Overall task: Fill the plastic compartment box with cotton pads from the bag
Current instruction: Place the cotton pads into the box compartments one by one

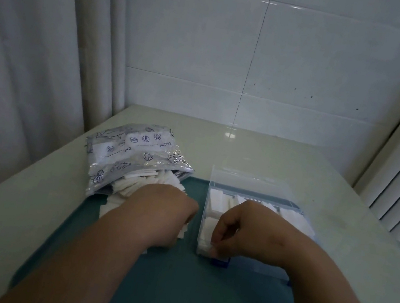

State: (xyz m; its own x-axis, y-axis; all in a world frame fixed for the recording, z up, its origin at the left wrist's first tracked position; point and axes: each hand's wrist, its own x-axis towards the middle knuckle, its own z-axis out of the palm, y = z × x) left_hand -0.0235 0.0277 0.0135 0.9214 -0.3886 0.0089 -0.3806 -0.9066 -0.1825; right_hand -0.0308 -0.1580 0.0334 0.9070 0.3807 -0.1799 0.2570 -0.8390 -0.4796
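Both hands at work w/ white square cotton pads (133, 187).
Left hand (162, 208) curled on pads spilling from patterned plastic bag (128, 155); right hand (241, 228) pinches pads in clear plastic compartment box (254, 185).

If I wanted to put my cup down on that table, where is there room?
Bare tabletop lies behind the bag and the clear box, up to the tiled wall. The near part of the green mat, between the forearms, is also free. It is crowded around the left hand, over spilled cotton pads, and around the right hand at the box.
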